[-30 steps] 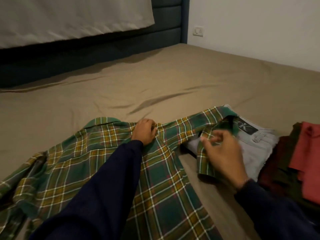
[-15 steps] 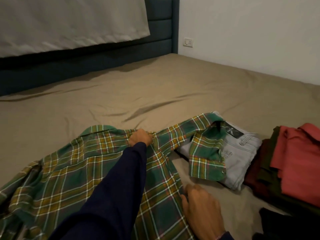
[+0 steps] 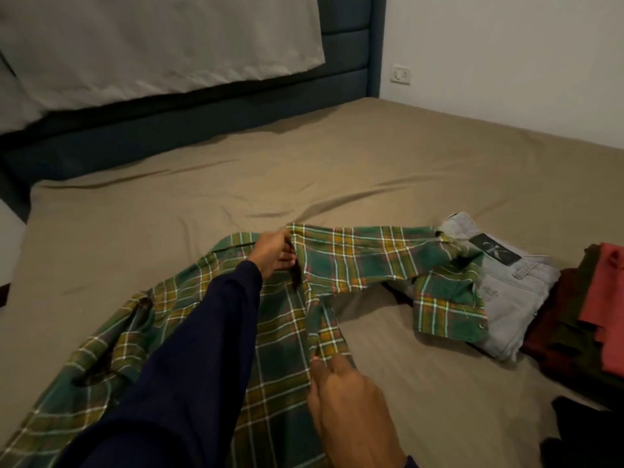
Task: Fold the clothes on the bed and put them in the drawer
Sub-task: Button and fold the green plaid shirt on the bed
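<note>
Plaid shirt (image 3: 354, 261): my left hand (image 3: 273, 253) pinches its shoulder, right hand (image 3: 344, 386) grips the side edge, lining up my fold.

A dark teal upholstered headboard (image 3: 347, 45) with horizontal padded panels stands along the far edge of the bed. A pale grey cloth (image 3: 162, 45), creased and hanging flat, drapes over most of the headboard's front, leaving only its right end and a lower band uncovered. The cloth's bottom hem slants upward toward the right. To the right of the headboard rises a plain white wall (image 3: 506, 62), running along the bed's right edge. A white wall socket (image 3: 401, 74) sits low on that wall, just beside the headboard's right post and a little above the mattress corner.
</note>
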Demonstrator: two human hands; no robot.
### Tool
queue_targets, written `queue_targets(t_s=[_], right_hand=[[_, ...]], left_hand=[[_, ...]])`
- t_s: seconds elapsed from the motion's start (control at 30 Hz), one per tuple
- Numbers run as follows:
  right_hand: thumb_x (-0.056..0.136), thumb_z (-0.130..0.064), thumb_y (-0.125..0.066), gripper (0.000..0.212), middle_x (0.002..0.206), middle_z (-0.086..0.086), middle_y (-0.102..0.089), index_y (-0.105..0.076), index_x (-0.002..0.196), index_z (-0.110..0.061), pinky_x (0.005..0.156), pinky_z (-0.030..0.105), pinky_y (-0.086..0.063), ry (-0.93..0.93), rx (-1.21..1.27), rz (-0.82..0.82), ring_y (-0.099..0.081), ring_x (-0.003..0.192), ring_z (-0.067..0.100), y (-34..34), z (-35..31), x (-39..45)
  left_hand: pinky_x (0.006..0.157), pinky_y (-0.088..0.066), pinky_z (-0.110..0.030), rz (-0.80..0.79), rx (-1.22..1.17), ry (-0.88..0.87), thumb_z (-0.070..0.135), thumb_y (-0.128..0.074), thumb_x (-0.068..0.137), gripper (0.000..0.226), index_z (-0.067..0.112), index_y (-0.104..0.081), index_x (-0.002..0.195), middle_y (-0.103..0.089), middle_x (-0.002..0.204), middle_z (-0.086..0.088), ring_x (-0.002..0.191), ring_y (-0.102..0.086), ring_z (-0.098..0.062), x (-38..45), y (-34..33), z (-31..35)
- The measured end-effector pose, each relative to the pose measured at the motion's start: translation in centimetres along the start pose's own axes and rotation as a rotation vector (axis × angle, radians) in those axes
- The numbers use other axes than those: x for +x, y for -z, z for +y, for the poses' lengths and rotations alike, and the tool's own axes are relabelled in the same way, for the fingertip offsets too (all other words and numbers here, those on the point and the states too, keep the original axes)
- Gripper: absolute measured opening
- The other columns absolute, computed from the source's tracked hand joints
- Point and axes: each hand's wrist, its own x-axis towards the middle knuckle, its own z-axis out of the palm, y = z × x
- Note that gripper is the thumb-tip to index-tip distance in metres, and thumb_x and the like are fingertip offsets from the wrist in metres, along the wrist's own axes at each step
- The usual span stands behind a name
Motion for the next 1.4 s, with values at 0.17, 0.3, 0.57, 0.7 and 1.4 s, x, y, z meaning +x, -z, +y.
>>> queue_targets(t_s=[0.17, 0.3, 0.57, 0.7, 1.4], right_hand=[[0.108, -0.023, -0.036, 0.053, 0.151, 0.013, -0.035, -0.019, 0.158, -0.022, 0.103, 0.046, -0.043, 0.018, -0.026, -0.125, -0.053, 0.125, 0.037, -3.2, -3.2, 0.8], [0.108, -0.028, -0.032, 0.055, 0.159, 0.010, -0.025, -0.012, 0.160, -0.024, 0.106, 0.048, -0.040, 0.002, -0.031, -0.166, -0.052, 0.126, 0.040, -5.8, -3.8, 1.3], [0.108, -0.028, -0.036, 0.057, 0.134, 0.010, -0.055, -0.013, 0.160, -0.026, 0.095, 0.045, -0.051, 0.041, -0.002, 0.025, -0.061, 0.111, 0.033, -9.0, -2.7, 1.5], [0.104, -0.041, -0.047, 0.058, 0.130, 0.001, -0.058, -0.025, 0.156, -0.030, 0.094, 0.034, -0.049, 0.091, 0.135, 0.077, -0.059, 0.111, 0.019, -8.3, -2.1, 0.0], [0.081, -0.054, -0.070, 0.059, 0.121, -0.002, -0.066, -0.055, 0.135, -0.035, 0.082, 0.029, -0.050, 0.037, -0.120, 0.123, -0.062, 0.104, 0.018, -5.2, 7.4, -19.4]], left_hand=[[0.063, -0.054, -0.032, 0.024, -0.018, 0.039, 0.019, -0.039, 0.103, 0.030, 0.012, -0.060, 0.082, -0.064, 0.069, -0.002, 0.057, -0.060, -0.015, -0.6, 3.5, -1.9], [0.082, -0.059, -0.050, 0.097, 0.062, 0.031, 0.025, -0.041, 0.104, 0.032, 0.001, -0.062, 0.107, -0.070, 0.101, -0.018, 0.090, -0.069, -0.033, 1.1, 5.7, -3.7], [0.069, -0.052, -0.047, 0.431, 0.518, -0.142, 0.006, -0.053, 0.094, 0.026, -0.010, -0.063, 0.075, -0.066, 0.083, -0.031, 0.085, -0.067, -0.040, -1.1, 5.6, -4.4], [0.072, -0.056, -0.043, 0.378, 0.522, -0.134, 0.030, -0.064, 0.090, 0.031, -0.001, -0.063, 0.090, -0.067, 0.083, -0.016, 0.082, -0.065, -0.033, -4.3, 5.0, -6.0], [0.054, -0.060, -0.032, -0.061, 0.138, 0.221, 0.003, -0.058, 0.096, 0.011, 0.002, -0.052, 0.105, -0.060, 0.085, -0.015, 0.068, -0.064, -0.023, -31.9, -0.3, -13.5]])
